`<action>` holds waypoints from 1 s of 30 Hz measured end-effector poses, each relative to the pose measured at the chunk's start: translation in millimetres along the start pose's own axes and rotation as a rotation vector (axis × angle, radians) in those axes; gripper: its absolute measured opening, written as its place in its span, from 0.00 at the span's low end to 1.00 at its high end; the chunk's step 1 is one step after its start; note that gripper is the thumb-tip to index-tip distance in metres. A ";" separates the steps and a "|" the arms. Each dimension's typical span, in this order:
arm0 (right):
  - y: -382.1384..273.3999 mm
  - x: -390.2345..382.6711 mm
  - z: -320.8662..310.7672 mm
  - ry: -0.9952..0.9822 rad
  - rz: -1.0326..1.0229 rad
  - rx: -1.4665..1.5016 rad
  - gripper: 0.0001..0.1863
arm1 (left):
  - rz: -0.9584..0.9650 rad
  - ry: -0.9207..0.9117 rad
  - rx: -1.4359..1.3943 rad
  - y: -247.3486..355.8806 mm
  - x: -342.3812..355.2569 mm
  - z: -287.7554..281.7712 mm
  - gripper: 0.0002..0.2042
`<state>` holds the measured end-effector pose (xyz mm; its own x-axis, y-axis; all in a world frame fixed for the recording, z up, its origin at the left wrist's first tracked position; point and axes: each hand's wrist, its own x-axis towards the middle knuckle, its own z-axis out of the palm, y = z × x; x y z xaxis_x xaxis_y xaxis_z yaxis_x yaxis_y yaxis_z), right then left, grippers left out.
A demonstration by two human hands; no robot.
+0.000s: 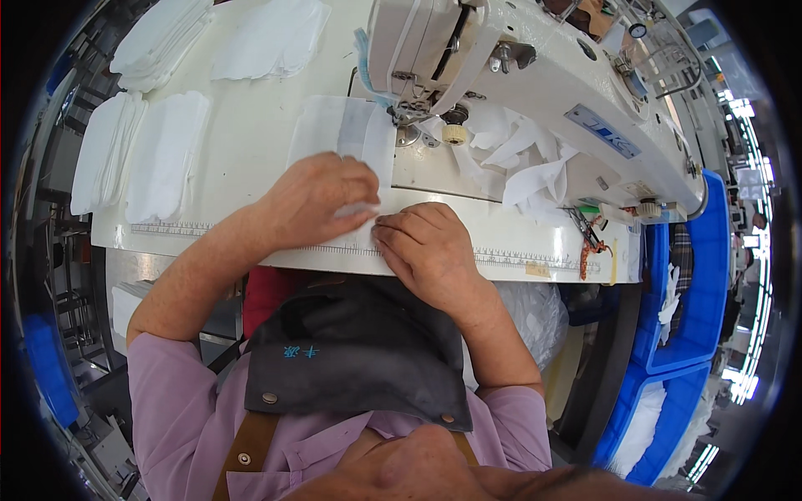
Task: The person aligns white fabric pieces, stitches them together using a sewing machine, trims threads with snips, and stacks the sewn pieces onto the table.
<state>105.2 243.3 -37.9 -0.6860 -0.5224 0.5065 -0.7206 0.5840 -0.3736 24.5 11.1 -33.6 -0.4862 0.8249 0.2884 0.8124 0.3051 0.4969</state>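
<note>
A white fabric piece (307,125) lies on the sewing table, its far right part by the needle area of the sewing machine (407,113). My left hand (322,200) is closed over the near part of this cloth, slightly blurred, with a bit of white showing under its fingers. Right beside it, my right hand (430,250) has its fingers bent together at the cloth's near corner, by the table's front edge. The fingertips of both hands almost meet, and what lies between the right fingertips is mostly hidden.
Stacks of white fabric pieces (171,154) lie on the left of the table (242,159). Loose white scraps (535,163) rest under the machine arm. Thread snips (585,230) lie at the right. A printed ruler strip follows the front edge. Blue bins (710,275) stand beyond the right side.
</note>
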 end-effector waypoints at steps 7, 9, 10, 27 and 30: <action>1.1 4.1 -9.8 -0.046 -0.002 0.021 0.09 | -0.090 0.099 0.118 -18.2 13.2 6.9 0.17; 3.6 6.1 -11.7 -0.064 0.016 0.010 0.10 | -0.112 0.104 0.119 -17.3 12.8 8.3 0.18; 6.4 8.3 -13.0 -0.070 0.009 0.007 0.10 | -0.100 0.115 0.125 -17.7 12.8 9.5 0.18; 49.3 45.2 -3.3 -0.161 0.106 -0.244 0.18 | -0.147 0.106 0.215 -40.3 14.0 -16.7 0.13; 50.6 44.1 -1.5 -0.137 0.084 -0.256 0.19 | -0.301 0.268 0.314 -63.7 28.4 -37.9 0.13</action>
<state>38.6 250.8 -33.3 -0.7620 -0.5344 0.3658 -0.6239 0.7572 -0.1934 -53.2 -2.9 -26.0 -0.7454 0.5399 0.3910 0.6614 0.6724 0.3324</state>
